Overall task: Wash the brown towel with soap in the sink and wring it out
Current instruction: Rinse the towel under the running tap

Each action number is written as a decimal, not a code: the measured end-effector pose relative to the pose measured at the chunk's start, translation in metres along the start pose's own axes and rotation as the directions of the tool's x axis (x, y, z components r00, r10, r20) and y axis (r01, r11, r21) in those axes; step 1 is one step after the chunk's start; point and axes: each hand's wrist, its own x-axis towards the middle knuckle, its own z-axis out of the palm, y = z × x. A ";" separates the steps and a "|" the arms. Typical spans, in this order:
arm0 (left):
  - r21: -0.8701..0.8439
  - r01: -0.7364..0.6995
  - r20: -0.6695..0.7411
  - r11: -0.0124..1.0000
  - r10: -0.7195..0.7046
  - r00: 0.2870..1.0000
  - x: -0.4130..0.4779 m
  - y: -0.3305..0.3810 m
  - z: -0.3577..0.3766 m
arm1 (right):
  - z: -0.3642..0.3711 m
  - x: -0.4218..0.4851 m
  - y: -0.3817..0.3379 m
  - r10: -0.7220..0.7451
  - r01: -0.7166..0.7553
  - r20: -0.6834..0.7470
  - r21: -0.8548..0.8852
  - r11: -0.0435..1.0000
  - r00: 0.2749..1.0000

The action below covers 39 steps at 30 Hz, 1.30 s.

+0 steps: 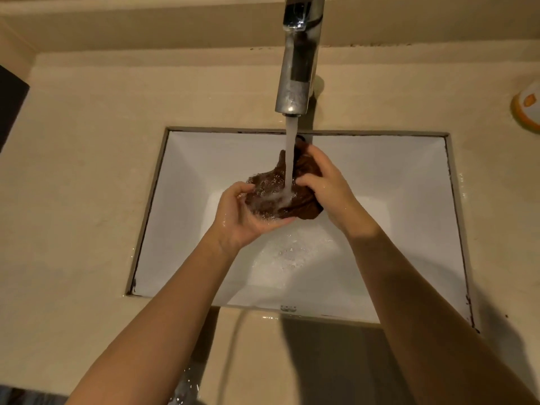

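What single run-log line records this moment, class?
tap: running | brown towel: bunched under stream | left hand: holds it from below | right hand: grips right side | sink: foamy water | wringing: not yet

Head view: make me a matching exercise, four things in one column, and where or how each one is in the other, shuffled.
Column one:
1 towel
2 tap
3 left hand
4 orange-white item

Column two:
A on the counter, far right
B cupped beneath the towel
C running
D bunched under the water, over the sink

Pairs: 1-D, 2-C, 3-B, 4-A
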 end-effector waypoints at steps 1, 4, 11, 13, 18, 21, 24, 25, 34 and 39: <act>0.002 0.008 -0.017 1.000 -0.008 1.000 -0.002 0.003 0.004 | -0.002 -0.002 0.003 0.033 -0.029 0.055 -0.070 0.997 0.998; 0.088 0.048 -0.058 0.995 -0.043 0.997 -0.001 0.006 0.018 | 0.002 -0.010 0.010 0.164 -0.164 0.124 -0.013 0.986 0.979; 0.198 -0.197 -0.281 0.960 0.248 0.927 0.026 0.003 0.021 | 0.020 -0.027 0.000 0.066 -0.081 -0.148 -0.100 0.992 0.987; 0.265 -0.193 -0.267 0.945 0.265 0.927 0.031 0.001 0.023 | 0.033 -0.029 -0.003 -0.047 0.011 -0.165 -0.218 0.976 0.985; 0.043 -0.186 -0.155 0.982 0.191 0.969 0.019 -0.026 0.035 | 0.062 -0.014 -0.007 -0.149 -0.017 -0.400 -0.382 0.924 0.904; 0.159 -0.239 -0.244 0.958 0.273 0.930 0.019 -0.041 0.029 | 0.048 0.009 0.004 -0.004 -0.135 -0.441 -0.284 0.949 0.897; 0.310 -0.262 -0.329 0.914 0.362 0.872 0.020 -0.044 0.021 | 0.041 0.007 0.018 0.066 -0.153 -0.352 -0.225 0.962 0.934; 0.320 -0.261 -0.335 0.911 0.366 0.868 0.019 -0.043 0.019 | 0.038 0.004 0.022 0.064 -0.150 -0.319 -0.253 0.956 0.945; 0.292 -0.288 -0.287 0.912 0.371 0.883 0.015 -0.032 0.033 | 0.057 -0.022 0.016 0.045 -0.149 -0.321 -0.308 0.940 0.946; 0.372 -0.318 -0.254 0.872 0.425 0.869 0.014 -0.031 0.035 | 0.044 0.001 0.010 0.151 -0.189 -0.423 -0.049 0.981 0.894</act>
